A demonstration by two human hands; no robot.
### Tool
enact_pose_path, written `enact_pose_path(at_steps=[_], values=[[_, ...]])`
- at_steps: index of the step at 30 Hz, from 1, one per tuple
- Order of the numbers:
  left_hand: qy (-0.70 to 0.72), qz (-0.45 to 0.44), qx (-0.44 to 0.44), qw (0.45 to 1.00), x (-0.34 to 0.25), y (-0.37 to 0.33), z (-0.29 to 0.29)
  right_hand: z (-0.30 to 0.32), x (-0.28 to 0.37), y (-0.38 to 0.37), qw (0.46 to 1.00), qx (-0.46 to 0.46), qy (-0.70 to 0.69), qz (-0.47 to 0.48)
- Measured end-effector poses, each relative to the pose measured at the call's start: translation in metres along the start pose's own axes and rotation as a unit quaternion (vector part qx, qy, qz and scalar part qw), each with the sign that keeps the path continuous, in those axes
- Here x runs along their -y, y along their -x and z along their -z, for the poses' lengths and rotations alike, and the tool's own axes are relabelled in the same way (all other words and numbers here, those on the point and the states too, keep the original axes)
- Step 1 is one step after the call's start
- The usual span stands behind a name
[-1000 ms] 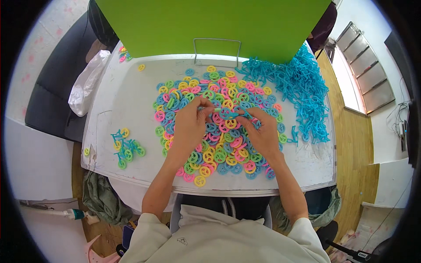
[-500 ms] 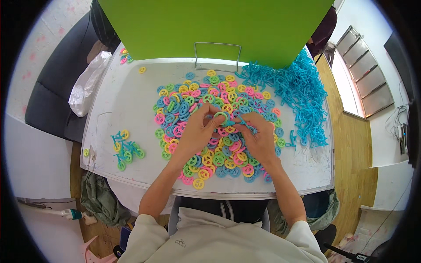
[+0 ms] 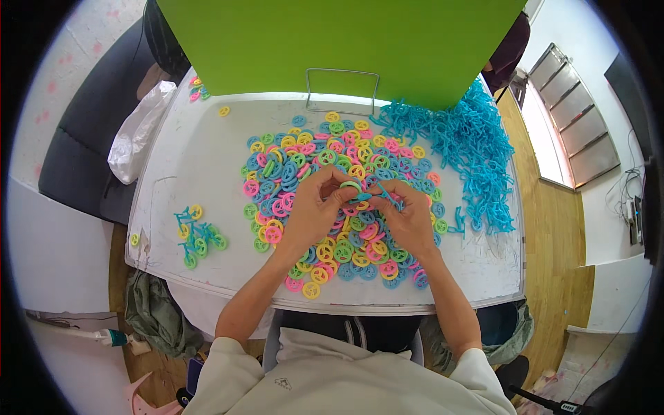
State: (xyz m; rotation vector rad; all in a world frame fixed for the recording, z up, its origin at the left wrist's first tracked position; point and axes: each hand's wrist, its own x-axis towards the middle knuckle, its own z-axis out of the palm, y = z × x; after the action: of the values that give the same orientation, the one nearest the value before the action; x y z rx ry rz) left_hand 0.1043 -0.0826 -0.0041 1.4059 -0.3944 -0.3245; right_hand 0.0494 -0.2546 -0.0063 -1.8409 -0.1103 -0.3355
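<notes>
Above the middle of the wheel pile, my left hand (image 3: 312,213) pinches a small green plastic wheel (image 3: 351,185) between thumb and fingers. My right hand (image 3: 409,218) grips a thin blue plastic frame (image 3: 389,196), one end of which meets the wheel between my fingertips. Whether the two parts are joined there is hidden by the fingers. Beneath both hands spreads a heap of toy wheels (image 3: 344,250) in pink, yellow, green and blue.
A tangled mound of blue frames (image 3: 487,169) covers the table's right side. On the left lie several frames with wheels fitted (image 3: 200,235). A green panel (image 3: 339,45) with a wire stand (image 3: 343,70) rises at the back. A white bag (image 3: 142,131) hangs by the left edge.
The green wheel has tipped to a flatter angle between my fingers, and the blue part under it shows more. Both hands stay in nearly the same place.
</notes>
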Motion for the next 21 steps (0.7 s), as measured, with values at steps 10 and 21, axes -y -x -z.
enact_pose_path(at_steps=[10, 21], values=[[-0.032, -0.027, -0.013, 0.999, -0.015, 0.004, -0.011, 0.002, -0.004, -0.002, 0.996, -0.046, -0.012, -0.073], [-0.091, -0.092, -0.052, 0.99, -0.003, 0.006, -0.013, -0.002, 0.001, 0.004, 0.996, -0.046, -0.044, -0.059]])
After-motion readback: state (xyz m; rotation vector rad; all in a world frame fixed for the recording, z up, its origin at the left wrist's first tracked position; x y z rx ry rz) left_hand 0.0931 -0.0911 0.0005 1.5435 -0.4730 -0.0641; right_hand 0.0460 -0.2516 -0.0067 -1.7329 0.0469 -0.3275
